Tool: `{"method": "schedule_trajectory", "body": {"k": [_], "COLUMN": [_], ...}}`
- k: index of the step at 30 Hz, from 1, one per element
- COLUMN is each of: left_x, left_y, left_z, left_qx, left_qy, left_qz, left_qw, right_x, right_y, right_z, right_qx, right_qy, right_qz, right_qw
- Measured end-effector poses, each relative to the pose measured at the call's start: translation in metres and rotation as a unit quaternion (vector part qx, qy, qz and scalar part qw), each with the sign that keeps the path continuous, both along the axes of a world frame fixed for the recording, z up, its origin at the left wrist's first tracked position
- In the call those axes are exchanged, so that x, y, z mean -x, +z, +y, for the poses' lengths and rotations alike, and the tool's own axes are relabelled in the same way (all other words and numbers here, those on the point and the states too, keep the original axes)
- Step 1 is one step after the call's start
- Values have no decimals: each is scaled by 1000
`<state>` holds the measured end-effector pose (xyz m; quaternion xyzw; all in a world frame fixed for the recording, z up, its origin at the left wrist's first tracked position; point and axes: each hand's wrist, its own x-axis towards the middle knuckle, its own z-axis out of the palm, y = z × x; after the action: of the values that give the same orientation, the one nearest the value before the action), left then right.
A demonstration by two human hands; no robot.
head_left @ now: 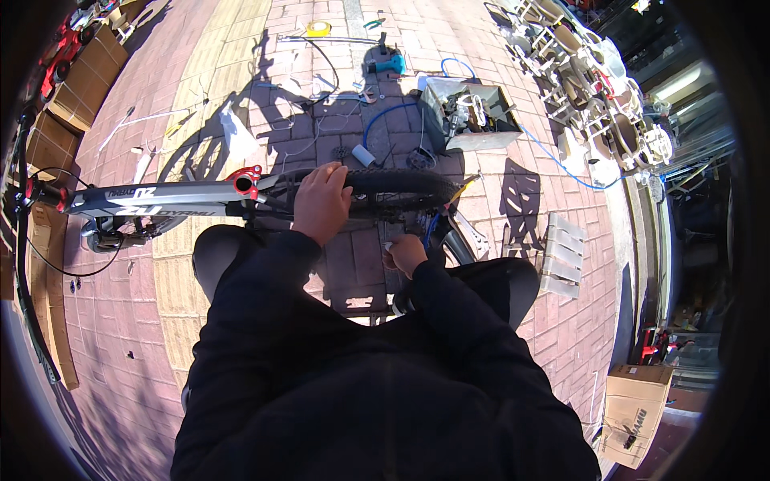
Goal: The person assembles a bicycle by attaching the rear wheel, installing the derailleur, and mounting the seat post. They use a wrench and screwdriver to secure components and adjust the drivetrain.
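Note:
A grey bicycle frame (152,197) with a red seat clamp (245,183) stands across in front of me, its handlebar end to the left. My left hand (322,202) grips the top of its black rear tyre (401,183), the fingers bent over the far side. Below the wheel, near the hub and gear area, my right hand (407,255) is closed in a pinch. A small pale bit shows at its fingertips, too small to name. The wheel's lower part is hidden by my hands and knees.
Beyond the wheel sit a metal box of parts (472,143), a teal power tool (388,65), a white cylinder (363,155) and yellow tape (318,29). A blue hose (553,160) crosses the paving. Right are a slatted stool (563,255) and piled chairs (601,96); cartons (87,76) stand left.

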<state>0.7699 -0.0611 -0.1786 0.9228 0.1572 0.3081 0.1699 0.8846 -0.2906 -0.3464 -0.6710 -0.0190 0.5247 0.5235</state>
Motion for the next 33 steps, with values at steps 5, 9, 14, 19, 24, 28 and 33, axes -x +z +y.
{"method": "schedule_trajectory", "body": {"k": [5,9,14,19,24,28,33], "left_x": [11,9,-4,-13,-23,-25,-26], "left_y": [-15,-41,-58,-64,-67,-65,-66], "left_z": [-31,-54,-55,-48,-42,-40,-40], "left_qx": [76,76,-45,-21,41,63,70], "left_qy": [-155,-188,-136,-82,-106,-119,-128], "left_qz": [20,111,55,262,312,314,290], "left_qw": [985,973,988,961,943,940,946], "right_x": [-25,-29,-29,-28,-24,-24,-24], "right_y": [23,39,35,39,55,62,60], "right_z": [5,14,20,16,13,12,12], "right_qx": [108,38,44,74,89,87,84], "right_qy": [0,-48,-36,-37,7,44,57], "right_qz": [-394,-392,-435,-452,-416,-438,-430], "right_qw": [913,918,899,888,905,894,897]}}
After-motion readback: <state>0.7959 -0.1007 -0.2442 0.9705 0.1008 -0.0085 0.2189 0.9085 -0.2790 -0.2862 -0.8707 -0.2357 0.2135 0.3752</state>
